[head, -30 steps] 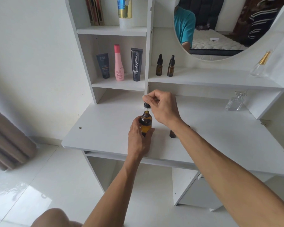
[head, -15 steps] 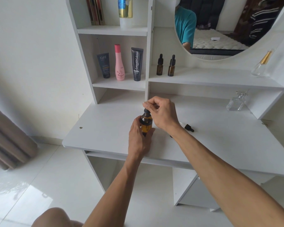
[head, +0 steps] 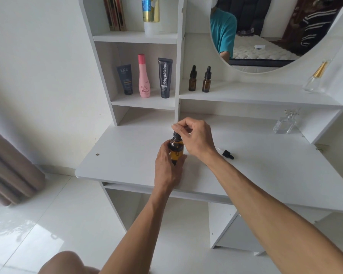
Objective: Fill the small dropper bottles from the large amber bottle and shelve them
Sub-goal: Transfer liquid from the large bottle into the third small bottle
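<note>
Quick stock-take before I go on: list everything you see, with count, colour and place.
Large amber bottle: 1, amber, black dropper top, upright over desk.
Small dropper bottles: 2, amber, black tops, shelf under mirror.
Loose dropper cap: 1, black, lying on desk.
Tubes: 2, dark, left cubby shelf.
Pink bottle: 1, between the tubes.
Gold bottle: 1, top shelf, beside books.
Clear glass bottles: 2, far right.
Mirror: 1, round.
Left hand: holds amber bottle.
Right hand: pinches its dropper top.
</note>
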Action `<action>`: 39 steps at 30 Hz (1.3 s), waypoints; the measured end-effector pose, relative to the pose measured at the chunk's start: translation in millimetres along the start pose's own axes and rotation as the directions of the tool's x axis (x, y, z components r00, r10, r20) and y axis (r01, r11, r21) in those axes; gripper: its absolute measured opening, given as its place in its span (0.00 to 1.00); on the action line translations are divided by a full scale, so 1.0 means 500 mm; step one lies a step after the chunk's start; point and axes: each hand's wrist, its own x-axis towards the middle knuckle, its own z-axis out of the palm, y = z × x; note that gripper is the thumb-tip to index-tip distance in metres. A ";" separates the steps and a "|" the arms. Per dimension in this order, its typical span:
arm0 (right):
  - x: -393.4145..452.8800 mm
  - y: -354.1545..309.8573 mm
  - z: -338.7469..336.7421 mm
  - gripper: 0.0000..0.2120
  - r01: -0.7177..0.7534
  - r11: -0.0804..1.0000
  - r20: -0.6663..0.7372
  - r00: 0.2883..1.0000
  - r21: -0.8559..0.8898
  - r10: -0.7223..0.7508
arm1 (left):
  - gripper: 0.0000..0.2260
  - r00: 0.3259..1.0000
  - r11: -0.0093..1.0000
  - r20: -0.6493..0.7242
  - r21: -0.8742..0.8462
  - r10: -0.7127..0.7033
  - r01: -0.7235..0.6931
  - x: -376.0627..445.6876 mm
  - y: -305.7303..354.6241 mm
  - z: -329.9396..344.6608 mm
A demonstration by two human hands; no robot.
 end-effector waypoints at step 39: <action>0.028 -0.091 -0.138 0.10 0.058 0.934 -0.226 0.974 0.351 0.025 | 0.22 1.000 1.000 -0.005 -0.019 0.005 -0.006 -0.003 0.001 -0.004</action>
